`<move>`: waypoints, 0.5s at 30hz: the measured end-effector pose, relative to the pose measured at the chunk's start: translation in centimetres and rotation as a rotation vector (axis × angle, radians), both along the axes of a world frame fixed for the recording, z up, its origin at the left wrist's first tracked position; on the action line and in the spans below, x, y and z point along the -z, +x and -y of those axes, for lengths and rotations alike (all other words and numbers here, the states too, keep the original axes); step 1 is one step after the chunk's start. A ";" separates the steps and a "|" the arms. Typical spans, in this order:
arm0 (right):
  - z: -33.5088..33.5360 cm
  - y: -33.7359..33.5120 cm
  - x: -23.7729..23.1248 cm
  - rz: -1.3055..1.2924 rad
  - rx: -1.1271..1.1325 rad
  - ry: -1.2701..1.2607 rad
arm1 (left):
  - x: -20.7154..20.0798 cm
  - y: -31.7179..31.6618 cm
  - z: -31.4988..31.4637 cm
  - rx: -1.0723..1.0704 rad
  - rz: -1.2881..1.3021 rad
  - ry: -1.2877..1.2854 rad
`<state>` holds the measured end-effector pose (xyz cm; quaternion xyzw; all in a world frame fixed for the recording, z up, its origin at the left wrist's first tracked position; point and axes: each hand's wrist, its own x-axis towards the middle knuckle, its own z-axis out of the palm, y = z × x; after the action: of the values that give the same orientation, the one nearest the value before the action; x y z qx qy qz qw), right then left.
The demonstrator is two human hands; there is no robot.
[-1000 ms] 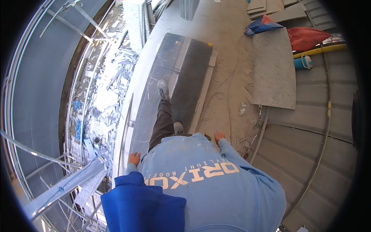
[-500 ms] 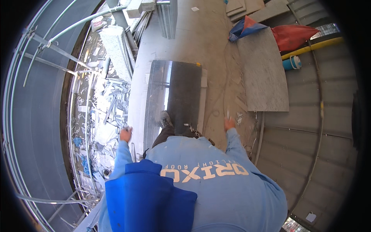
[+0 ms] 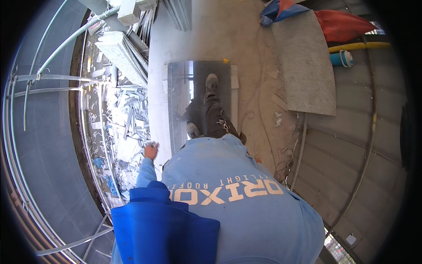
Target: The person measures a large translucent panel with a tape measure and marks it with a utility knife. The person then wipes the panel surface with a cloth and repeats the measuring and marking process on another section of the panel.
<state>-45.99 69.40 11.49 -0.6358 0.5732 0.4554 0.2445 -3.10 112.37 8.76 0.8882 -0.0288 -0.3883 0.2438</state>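
Observation:
My left hand [image 3: 150,152] hangs out to the left, beside the scrap pile, fingers curled. A small greyish thing shows at its fingertips, too small to name. Only a sliver of my right hand [image 3: 258,160] appears past the right side of my light blue top [image 3: 246,211]; its fingers are hidden. Under me lies a dark glossy panel [image 3: 180,94] with a bright reflection along it. Both my shoes are over it, the right shoe [image 3: 211,82] well ahead of the left shoe [image 3: 192,130].
Metal tube rails [image 3: 74,78] run along the left. Beside them lie a scrap heap [image 3: 127,114] of strips and stacked pale boards [image 3: 123,55]. On the right are a large grey sheet [image 3: 305,66], a red cloth [image 3: 340,25], a blue-green container [image 3: 340,58] and a cable [image 3: 262,88].
I have stepped forward, my right shoe now far up the panel. My left hand has moved slightly right. My right hand has swung back and is mostly hidden behind my body.

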 end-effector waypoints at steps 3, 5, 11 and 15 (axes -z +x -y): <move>2.8 3.2 2.6 -0.004 -0.031 0.047 | 2.3 -4.6 -3.0 0.112 -0.050 0.094; 5.9 7.7 4.5 0.041 -0.038 0.034 | 1.7 -5.7 -3.2 0.007 -0.139 0.150; 28.1 33.1 5.1 0.363 -0.089 -0.246 | -6.9 3.8 7.6 -0.233 -0.029 0.122; 40.9 57.2 -10.8 0.680 0.050 -0.387 | -13.0 13.0 15.5 -0.420 0.279 0.046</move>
<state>11.19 28.47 22.29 -0.7707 0.5499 0.0965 0.3070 9.89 96.89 21.78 0.9250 0.1320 -0.2032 0.2926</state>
